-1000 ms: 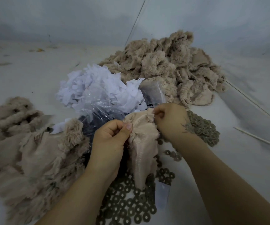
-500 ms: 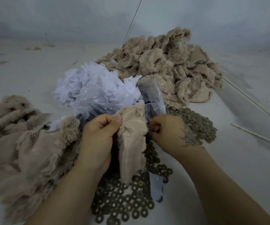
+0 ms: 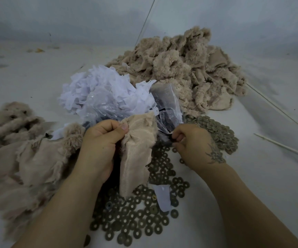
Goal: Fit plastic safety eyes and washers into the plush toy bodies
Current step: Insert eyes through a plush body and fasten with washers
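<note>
My left hand (image 3: 100,140) grips a beige plush body (image 3: 137,151), turned inside out, with the thumb pressed on its top edge. The fabric hangs down over a spread of dark ring washers (image 3: 135,217). My right hand (image 3: 193,142) is just right of the fabric, its fingertips pinching a small dark piece at the mouth of a clear plastic bag (image 3: 168,108). What that piece is I cannot make out. The bag holds dark parts, mostly hidden behind the plush body.
A large heap of beige plush bodies (image 3: 185,68) lies at the back right, another pile (image 3: 22,149) at the left. White paper scraps (image 3: 101,90) sit behind my hands. More washers (image 3: 218,131) lie right of my right hand. Thin white sticks (image 3: 286,147) lie at the far right.
My right hand has left the top of the plush body and moved right and down to the bag's mouth. My left hand keeps hold of the fabric.
</note>
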Available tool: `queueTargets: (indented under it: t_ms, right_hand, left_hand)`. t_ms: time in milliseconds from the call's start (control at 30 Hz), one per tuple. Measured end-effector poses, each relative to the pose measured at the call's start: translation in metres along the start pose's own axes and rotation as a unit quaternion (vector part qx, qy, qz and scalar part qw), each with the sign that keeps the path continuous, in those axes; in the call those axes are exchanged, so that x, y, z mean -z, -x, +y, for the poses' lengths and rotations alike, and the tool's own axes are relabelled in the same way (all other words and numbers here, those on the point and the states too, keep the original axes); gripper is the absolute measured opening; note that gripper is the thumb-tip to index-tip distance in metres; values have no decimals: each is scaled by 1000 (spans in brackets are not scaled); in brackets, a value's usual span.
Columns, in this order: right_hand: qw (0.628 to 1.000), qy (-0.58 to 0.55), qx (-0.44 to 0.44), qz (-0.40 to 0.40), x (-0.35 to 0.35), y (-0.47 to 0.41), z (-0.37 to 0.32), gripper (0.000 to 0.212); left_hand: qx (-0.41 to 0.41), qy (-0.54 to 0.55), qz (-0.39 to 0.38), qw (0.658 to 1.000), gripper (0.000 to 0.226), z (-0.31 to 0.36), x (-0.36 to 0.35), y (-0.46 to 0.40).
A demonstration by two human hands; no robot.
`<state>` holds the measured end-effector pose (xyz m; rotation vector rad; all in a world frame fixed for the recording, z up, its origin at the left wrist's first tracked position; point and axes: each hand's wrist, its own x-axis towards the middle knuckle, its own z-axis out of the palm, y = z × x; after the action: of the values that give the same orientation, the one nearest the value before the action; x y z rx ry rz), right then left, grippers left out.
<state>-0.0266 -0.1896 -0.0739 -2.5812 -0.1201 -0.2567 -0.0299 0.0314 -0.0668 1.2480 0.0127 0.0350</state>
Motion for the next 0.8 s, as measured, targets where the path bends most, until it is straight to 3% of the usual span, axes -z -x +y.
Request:
queueTargets:
  t_ms: [167,267,400,500,700,800]
  right_hand:
    - [998,48,0,-49,6,8,-5,17]
    - [996,0,47,-72,-2,12,-19,11]
    - [988,46,113,-93,-16,11,-29,19]
    - [989,68,94,-95,-17,8,-30,27]
    - [983,91,59,-152,-6,1,-28,22]
    - [990,89,18,-107,2,5,-20,18]
  left_hand:
    - [17,-7,-15,1000,35,3,5,-3]
    - [17,-15,-16,1000,35,3,8,-5]
    - [20,-26,-21,999,34,0,8,-5]
    - [22,-26,-20,999,33,0,7,-5]
    - [19,-27,-17,999,32,0,4,-3]
    - [16,-24,-17,999,32,0,3,-2]
